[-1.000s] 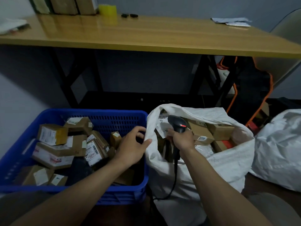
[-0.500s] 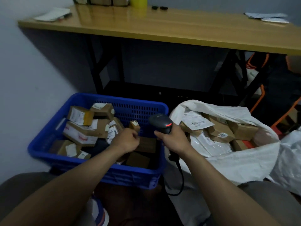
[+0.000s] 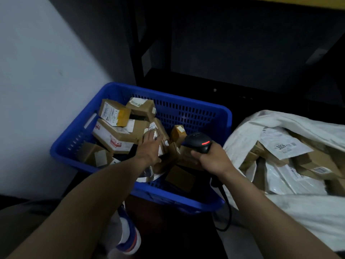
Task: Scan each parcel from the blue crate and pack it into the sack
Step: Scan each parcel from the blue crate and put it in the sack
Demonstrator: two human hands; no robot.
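the left hand [image 3: 149,149] reaches into the blue crate [image 3: 186,107], its fingers laid fairly straight over a small cardboard parcel [image 3: 156,135] in the middle of the heap, with no closed grip to be seen. the right hand [image 3: 212,159] is wrapped round the grip of a black barcode scanner [image 3: 198,143] above the crate's right side. the parcel looks light and stiff: a brown carton with flat faces, hard corners and a smooth paper label. it is likely best pinched across two opposite sides, label left bare. just beside the crate, the white woven sack [image 3: 280,208] slumps soft and open.
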